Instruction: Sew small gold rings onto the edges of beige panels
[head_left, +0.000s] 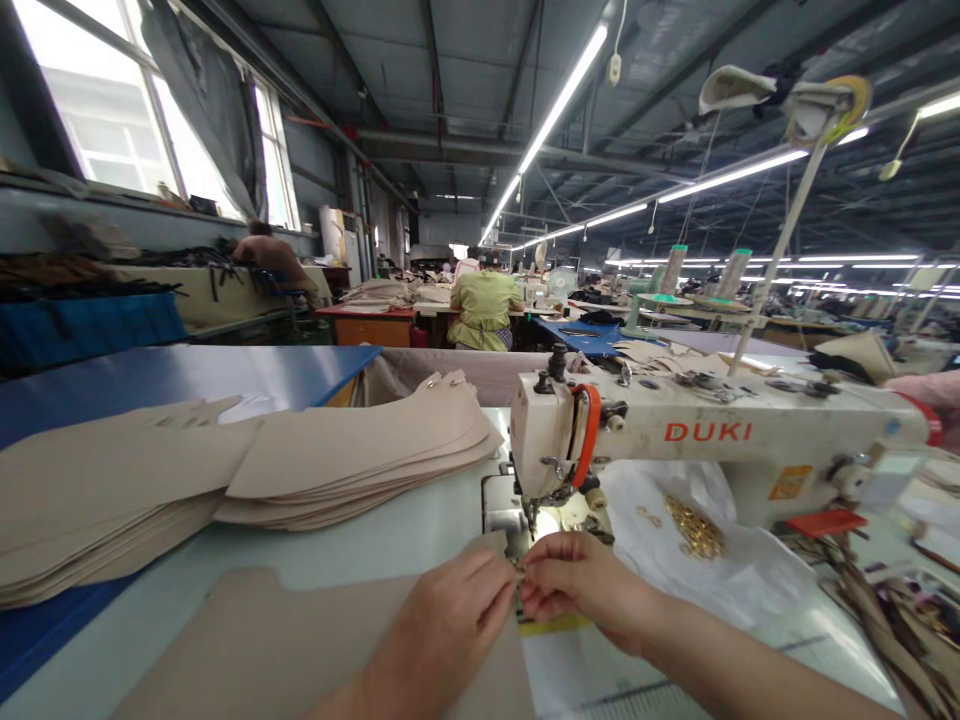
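A white sewing machine (pixel 697 435) marked DUKI stands on the pale table (pixel 390 535). A tan cut piece (pixel 285 640) lies flat in front of it, reaching under the needle (pixel 534 515). My left hand (pixel 450 620) rests on this piece with fingertips pinched at its far edge. My right hand (pixel 574 585) meets it just before the needle, fingers closed in a pinch on something small that I cannot make out.
Stacks of tan cut pieces (pixel 225 470) lie to the left on the table and a blue surface (pixel 187 375). Small gold metal parts (pixel 694 530) sit on white plastic to the right. Other people sit at workstations further back.
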